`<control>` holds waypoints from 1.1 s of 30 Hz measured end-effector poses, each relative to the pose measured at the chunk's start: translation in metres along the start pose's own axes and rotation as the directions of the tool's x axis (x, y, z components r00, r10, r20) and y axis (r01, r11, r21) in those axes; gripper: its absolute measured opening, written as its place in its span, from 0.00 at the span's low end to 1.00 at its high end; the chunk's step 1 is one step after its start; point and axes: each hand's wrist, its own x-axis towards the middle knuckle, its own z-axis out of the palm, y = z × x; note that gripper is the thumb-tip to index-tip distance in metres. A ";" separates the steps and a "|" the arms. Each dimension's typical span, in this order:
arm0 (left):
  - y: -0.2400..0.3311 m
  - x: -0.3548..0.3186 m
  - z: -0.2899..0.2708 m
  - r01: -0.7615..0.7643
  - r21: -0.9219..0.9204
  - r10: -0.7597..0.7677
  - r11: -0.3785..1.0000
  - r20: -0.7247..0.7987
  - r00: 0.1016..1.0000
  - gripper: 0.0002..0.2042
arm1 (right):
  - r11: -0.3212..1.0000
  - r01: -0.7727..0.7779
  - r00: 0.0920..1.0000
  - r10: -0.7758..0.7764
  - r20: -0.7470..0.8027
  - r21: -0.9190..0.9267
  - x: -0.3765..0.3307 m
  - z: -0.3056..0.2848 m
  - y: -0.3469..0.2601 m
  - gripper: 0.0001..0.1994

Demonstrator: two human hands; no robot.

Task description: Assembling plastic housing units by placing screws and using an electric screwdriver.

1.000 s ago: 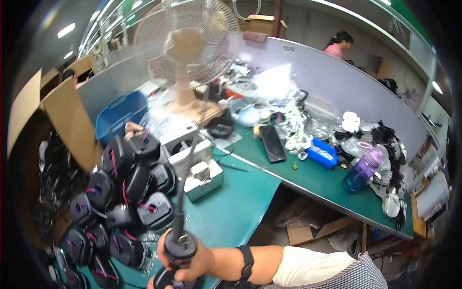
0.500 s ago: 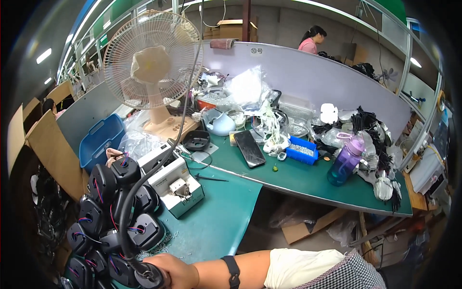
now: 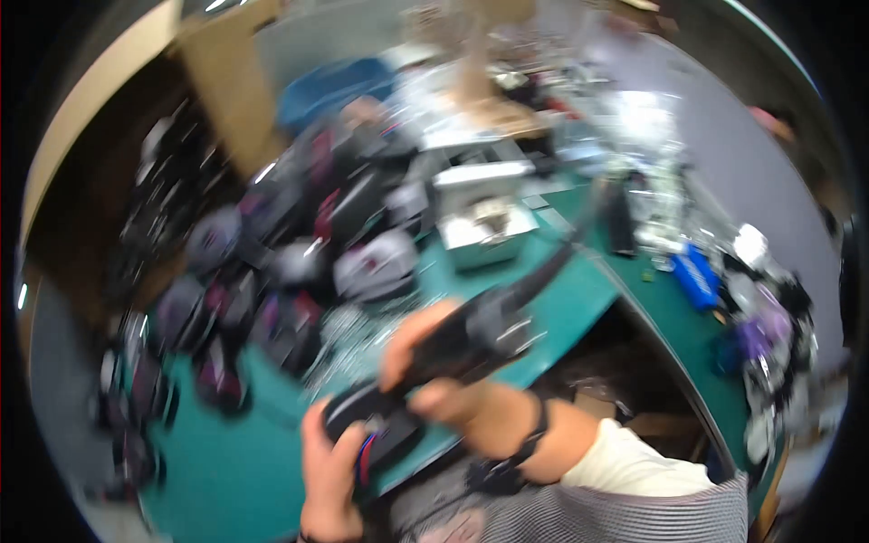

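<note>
My left hand point(image 3: 324, 475) grips a rounded black plastic housing point(image 3: 394, 443) with red and blue wires at the table's near edge. Just right of it, my right hand point(image 3: 471, 412) is wrapped around a black electric screwdriver point(image 3: 457, 344), its thick cord point(image 3: 548, 267) running up to the right. The screwdriver's lower end points down at the housing; blur and my fingers hide whether its bit touches. Beyond my hands lies a scatter of small screws point(image 3: 353, 339) on the green tabletop.
Several similar black housings point(image 3: 376, 262) with wires are heaped to the left. A white box-shaped device point(image 3: 484, 213) stands behind the screws. Further back are a blue basket point(image 3: 335, 90) and a fan base point(image 3: 493, 113). At right are a blue tray point(image 3: 695, 276) and a purple bottle point(image 3: 765, 326).
The view has swung left and down, with blur. My right hand has brought the screwdriver from the heap toward me. My left hand has come into view holding a housing.
</note>
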 end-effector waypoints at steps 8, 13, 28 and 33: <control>-0.009 0.009 -0.004 -0.054 0.053 0.052 0.997 0.038 0.998 0.28 | 0.920 0.367 0.907 -0.387 0.164 0.138 0.015 0.045 -0.003 0.39; -0.011 0.008 -0.005 -0.077 0.020 0.076 0.997 0.040 0.996 0.27 | 0.948 0.312 0.898 -0.316 0.305 0.065 0.010 0.060 0.014 0.38; -0.027 0.009 -0.008 -0.114 0.062 0.115 0.992 -0.013 0.993 0.27 | 0.956 0.128 0.906 -0.006 0.422 -0.262 0.007 0.073 0.021 0.37; -0.028 0.011 -0.010 -0.105 0.104 0.106 0.989 -0.006 0.994 0.26 | 0.973 0.200 0.913 -0.141 0.382 -0.119 0.009 0.061 0.030 0.41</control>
